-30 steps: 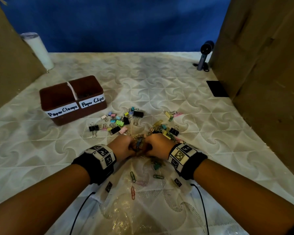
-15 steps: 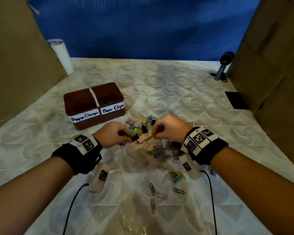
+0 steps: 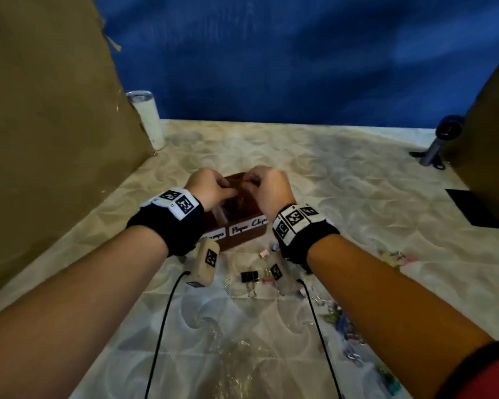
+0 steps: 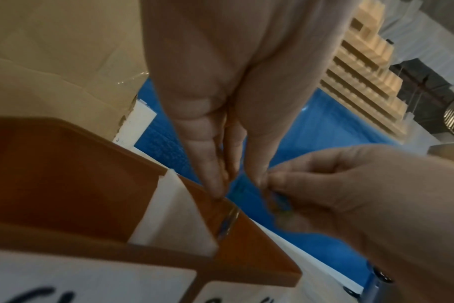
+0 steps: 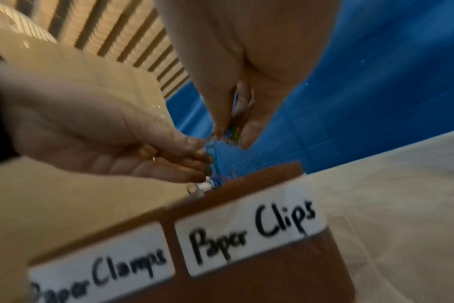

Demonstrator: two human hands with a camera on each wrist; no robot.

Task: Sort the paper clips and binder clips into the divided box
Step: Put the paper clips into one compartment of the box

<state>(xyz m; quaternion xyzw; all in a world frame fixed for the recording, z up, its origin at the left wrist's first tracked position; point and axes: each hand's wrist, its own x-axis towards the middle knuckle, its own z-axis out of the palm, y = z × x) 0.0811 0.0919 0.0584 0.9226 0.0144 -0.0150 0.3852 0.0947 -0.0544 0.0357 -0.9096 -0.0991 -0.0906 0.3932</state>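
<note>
The brown divided box carries the labels "Paper Clamps" and "Paper Clips"; a white divider splits it. Both hands hover over it, close together. My right hand pinches a small bunch of coloured paper clips above the "Paper Clips" side. A strand of clips hangs from that bunch to my left hand, whose thumb and fingertips pinch it. Loose clips lie near the box, among them a black binder clip. More clips lie under my right forearm.
Cardboard walls stand on the left and right, with a blue backdrop behind. A white tumbler stands back left, a dark device back right, a black square right. Clear plastic lies nearest me.
Both hands left the clip pile, lifted and moved forward to above the box, carrying clips. The head view swung up and left with them.
</note>
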